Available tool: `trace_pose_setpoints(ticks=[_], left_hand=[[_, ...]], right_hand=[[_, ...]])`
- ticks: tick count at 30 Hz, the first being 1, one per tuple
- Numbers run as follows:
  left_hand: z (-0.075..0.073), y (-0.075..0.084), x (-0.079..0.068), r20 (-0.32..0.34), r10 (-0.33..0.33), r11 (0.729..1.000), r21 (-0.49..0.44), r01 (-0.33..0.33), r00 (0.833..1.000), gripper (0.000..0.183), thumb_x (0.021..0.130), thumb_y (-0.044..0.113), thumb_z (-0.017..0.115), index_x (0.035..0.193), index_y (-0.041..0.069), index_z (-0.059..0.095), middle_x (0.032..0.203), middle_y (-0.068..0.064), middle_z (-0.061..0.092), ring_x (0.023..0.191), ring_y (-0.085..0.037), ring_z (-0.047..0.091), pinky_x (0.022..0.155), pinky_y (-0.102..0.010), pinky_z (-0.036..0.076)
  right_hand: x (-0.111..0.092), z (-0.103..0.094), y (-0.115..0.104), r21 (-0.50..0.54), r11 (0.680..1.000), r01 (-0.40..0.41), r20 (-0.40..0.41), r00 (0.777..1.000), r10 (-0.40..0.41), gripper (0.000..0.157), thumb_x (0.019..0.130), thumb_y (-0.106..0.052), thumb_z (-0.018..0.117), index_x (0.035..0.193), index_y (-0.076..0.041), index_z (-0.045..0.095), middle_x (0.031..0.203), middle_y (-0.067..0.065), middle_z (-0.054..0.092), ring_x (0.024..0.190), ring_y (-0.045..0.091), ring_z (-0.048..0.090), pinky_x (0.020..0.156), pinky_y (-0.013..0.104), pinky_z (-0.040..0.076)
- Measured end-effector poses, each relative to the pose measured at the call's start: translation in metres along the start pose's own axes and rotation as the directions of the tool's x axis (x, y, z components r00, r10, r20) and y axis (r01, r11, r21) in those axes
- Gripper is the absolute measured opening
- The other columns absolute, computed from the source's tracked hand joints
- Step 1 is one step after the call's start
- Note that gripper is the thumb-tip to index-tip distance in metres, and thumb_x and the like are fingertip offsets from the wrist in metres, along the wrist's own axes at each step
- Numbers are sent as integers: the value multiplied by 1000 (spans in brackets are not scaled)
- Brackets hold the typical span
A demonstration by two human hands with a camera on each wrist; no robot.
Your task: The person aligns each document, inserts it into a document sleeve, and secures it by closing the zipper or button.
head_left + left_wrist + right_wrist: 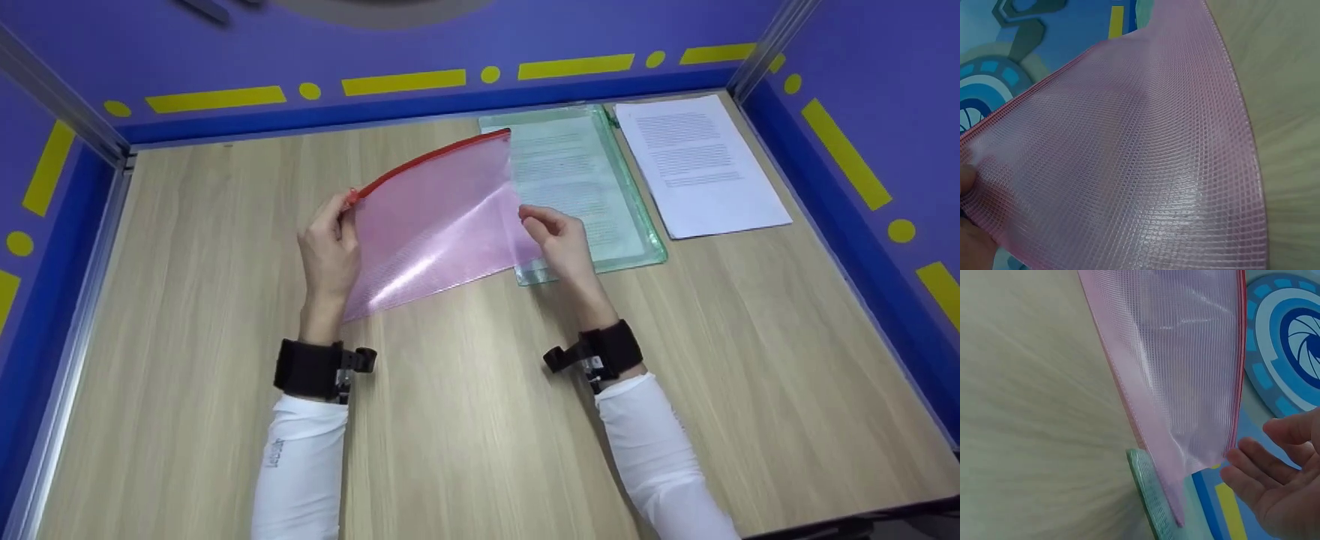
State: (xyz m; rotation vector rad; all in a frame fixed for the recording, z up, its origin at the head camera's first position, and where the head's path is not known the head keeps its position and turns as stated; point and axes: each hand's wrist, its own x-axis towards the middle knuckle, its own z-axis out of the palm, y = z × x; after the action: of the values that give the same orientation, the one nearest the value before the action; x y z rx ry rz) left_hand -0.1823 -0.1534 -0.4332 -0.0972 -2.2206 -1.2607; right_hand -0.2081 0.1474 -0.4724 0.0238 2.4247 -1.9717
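While the left hand (328,253) pinches and seemingly steadies the mid-frame pink pouch (435,225), the relaxed right hand (564,241) should probably grasp its edge.

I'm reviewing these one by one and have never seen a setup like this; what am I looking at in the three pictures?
There is no robot: a person works with bare hands at a wood-grain table. The wide picture comes from a camera on the head, looking down; the other two come from small cameras strapped to the wrists. The left hand grips the left end of a pink mesh zip pouch near its red zipper. The right hand is at the pouch's other side, fingers loosely curled, gripping nothing. Behind it lies a green zip pouch with printed pages inside, and to the right of that, white printed sheets.
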Motion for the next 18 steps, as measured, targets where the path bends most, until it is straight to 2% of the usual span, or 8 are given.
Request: trace_pose_setpoints(ticks=[4,8,13,18], left_hand=[[6,6,-8,53,110,992,48,-113,993,28,94,-9,53,111,0,73,102,-18,74,98,-29,72,84,-41,58],[11,11,-15,93,159,983,79,-166,983,31,93,-10,55,112,5,74,103,-15,75,99,-29,72,84,-42,59],[16,14,-20,135,186,972,117,-202,973,36,91,-11,57,114,9,74,109,-13,75,104,-30,71,89,-42,58],[20,16,-27,165,161,971,150,-186,973,35,91,-8,61,116,12,75,112,-10,75,107,-30,71,90,-42,58]], right_hand=[[-2,9,-1,-1,1000,-21,88,996,21,31,98,-10,59,124,3,66,125,20,68,118,26,64,105,33,50],[-5,16,1,-18,999,-31,142,989,34,31,98,-10,58,125,3,66,124,21,68,116,26,64,105,34,50],[-8,25,2,-31,999,-30,198,980,36,31,98,-11,58,125,3,65,125,21,68,116,28,65,105,36,50],[-12,33,0,-42,999,7,268,963,4,32,99,-14,58,126,3,65,125,21,68,117,28,65,105,37,51]])
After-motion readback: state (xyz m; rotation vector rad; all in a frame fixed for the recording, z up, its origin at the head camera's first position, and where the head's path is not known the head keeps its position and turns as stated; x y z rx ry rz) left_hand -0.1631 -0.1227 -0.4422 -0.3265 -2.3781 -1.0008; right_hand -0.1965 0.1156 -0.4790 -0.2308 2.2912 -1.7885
